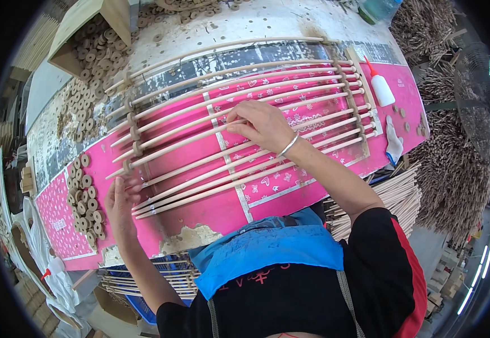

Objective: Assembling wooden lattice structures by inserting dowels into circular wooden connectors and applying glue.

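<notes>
Pale wooden rods lie side by side across a pink patterned table cover point(188, 217). Wooden rings point(135, 132) sit in a row along their left part, and another row of rings point(352, 96) lines up near their right ends. My right hand point(264, 127) pinches one rod point(183, 146) near its middle between thumb and fingers. That rod's left part carries a ring point(127, 166). My left hand point(122, 205) is just below the rod's left tip, fingers loosely apart; whether the thumb touches the rod is unclear. Several rods nearest me have no rings at their left ends.
Loose wooden rings point(92, 205) are heaped at the left, more spill from a wooden box point(118, 22) at the far left. A white red-tipped squeeze bottle point(383, 90) and a white glove-like cloth point(392, 141) lie at the right. Rod bundles point(394, 197) stand beside the table.
</notes>
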A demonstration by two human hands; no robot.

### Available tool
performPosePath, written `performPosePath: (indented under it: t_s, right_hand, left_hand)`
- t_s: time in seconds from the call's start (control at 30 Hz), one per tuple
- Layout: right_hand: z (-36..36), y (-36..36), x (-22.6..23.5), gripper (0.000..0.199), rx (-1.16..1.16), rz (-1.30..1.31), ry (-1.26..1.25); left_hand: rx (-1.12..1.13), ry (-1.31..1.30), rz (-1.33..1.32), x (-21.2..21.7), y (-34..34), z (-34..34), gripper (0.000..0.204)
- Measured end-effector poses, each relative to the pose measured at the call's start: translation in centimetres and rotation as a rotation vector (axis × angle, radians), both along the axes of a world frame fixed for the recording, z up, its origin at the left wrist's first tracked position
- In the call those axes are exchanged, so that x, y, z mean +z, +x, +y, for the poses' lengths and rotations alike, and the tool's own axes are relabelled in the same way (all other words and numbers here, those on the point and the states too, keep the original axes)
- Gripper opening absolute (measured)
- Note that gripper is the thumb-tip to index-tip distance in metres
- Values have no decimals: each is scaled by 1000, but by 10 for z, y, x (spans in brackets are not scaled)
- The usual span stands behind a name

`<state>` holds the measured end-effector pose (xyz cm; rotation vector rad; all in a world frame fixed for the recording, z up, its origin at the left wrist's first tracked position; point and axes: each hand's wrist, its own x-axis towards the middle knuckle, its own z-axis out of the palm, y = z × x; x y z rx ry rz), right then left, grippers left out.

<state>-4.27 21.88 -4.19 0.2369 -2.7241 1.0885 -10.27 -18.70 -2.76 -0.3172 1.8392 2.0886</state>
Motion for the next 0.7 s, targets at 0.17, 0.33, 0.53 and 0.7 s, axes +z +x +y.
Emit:
performPosePath:
  t_s: [0.17, 0.33, 0.53, 0.7]
  right_hand:
    - [-1, -5, -1, 22, 6, -41, 19]
    - [-4, -4, 3, 19, 10, -50, -17]
    - [-4, -4, 2, 15, 28, -60, 13]
    - [-2, -5, 2, 14, 70, 25, 87]
  left_hand:
    - [-17, -880, 706, 26, 7, -5, 25]
    - [-269, -1134, 960, 22, 0, 15, 49]
    - [-273, -1193, 987, 9, -11, 24, 42]
    - [-255, -1125, 956, 2, -12, 27, 42]
